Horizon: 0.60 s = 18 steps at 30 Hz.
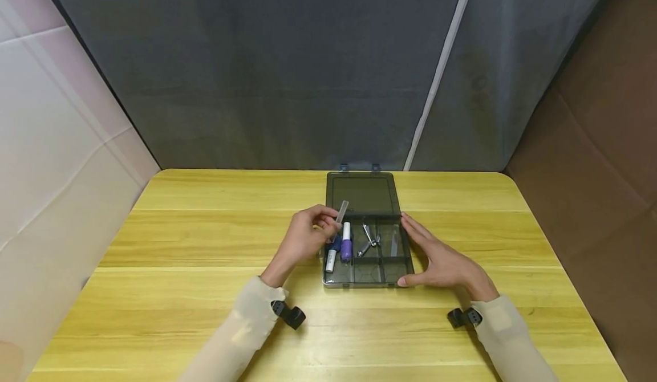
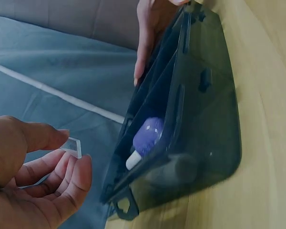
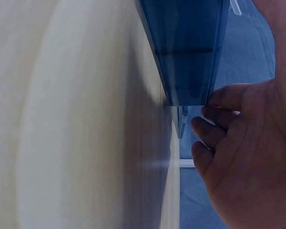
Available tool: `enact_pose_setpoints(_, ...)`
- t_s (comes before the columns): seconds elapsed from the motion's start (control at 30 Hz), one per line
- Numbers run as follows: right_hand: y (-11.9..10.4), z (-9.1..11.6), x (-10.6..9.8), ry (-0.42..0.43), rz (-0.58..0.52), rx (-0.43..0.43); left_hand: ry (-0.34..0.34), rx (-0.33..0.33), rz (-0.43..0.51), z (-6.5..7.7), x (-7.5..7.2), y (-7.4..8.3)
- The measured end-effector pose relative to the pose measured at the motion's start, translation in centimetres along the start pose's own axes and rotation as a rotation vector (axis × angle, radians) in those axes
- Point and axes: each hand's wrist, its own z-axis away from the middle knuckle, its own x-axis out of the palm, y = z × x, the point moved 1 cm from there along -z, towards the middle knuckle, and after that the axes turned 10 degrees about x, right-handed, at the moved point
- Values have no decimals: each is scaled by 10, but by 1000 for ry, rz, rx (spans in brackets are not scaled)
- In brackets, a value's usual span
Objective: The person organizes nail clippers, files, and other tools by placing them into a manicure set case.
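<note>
My left hand (image 1: 304, 235) pinches a clear flat strip (image 1: 342, 211) between thumb and fingers, above the left part of a dark see-through compartment box (image 1: 367, 284). The strip's end (image 2: 74, 147) shows in the left wrist view. Along the box's right side rests my right hand (image 1: 445, 261), fingers extended by the far corner and thumb at the near one. In the left compartment lie a purple bottle with a white cap (image 1: 346, 244) and a dark blue one with a white cap (image 1: 332, 252). A metal nail clipper (image 1: 368, 235) and a greyish flat strip (image 1: 394, 242) lie in other compartments.
The box's hinged lid (image 1: 362, 194) lies folded back toward the table's far edge. Beneath everything is a wood-grain table (image 1: 205, 245). A grey curtain (image 1: 256, 74) hangs behind it, with a white panel (image 1: 61, 120) at left and a brown one (image 1: 605, 142) at right.
</note>
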Motion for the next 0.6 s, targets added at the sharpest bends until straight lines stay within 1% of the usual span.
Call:
enact_pose_setpoints(0.27, -1, 0, -2, 3, 10, -13, -34, 39, 8, -8, 15, 9)
enact_pose_setpoints(0.6, -1, 0, -4, 0, -12, -7, -120, 60, 19, -15, 37, 17)
